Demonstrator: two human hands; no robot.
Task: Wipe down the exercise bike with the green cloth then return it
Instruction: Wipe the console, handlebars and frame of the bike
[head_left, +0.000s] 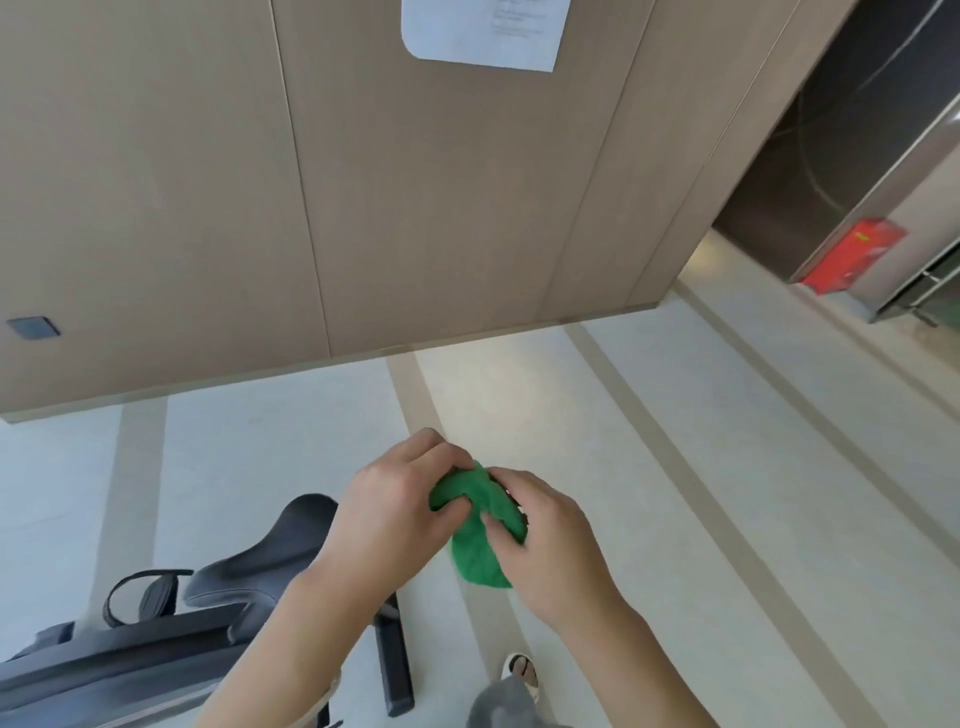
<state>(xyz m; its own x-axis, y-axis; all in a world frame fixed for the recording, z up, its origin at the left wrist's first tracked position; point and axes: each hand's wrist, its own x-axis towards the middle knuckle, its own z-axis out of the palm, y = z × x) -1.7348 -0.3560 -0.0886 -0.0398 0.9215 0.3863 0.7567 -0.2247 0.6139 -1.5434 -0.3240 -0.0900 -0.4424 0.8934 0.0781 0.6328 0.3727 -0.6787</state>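
Note:
A bunched green cloth (475, 540) is held between both hands in mid-air above the floor, low in the middle of the view. My left hand (395, 504) grips its upper left part, fingers curled into the fabric. My right hand (545, 540) pinches the right side, and part of the cloth hangs below the fingers. The dark grey exercise bike (156, 644) lies at the lower left, below and left of my hands. Its saddle (270, 551) is partly hidden by my left forearm. A pedal with a strap (150, 595) shows beside the saddle.
A tan wood-panelled wall (363, 208) stands ahead with a white paper sheet (483, 31) on it. Pale floor with beige stripes (675, 441) spreads to the right. A red box (852, 257) sits far right by a dark doorway. My foot (522, 670) and the bike's black base bar (395, 660) are below.

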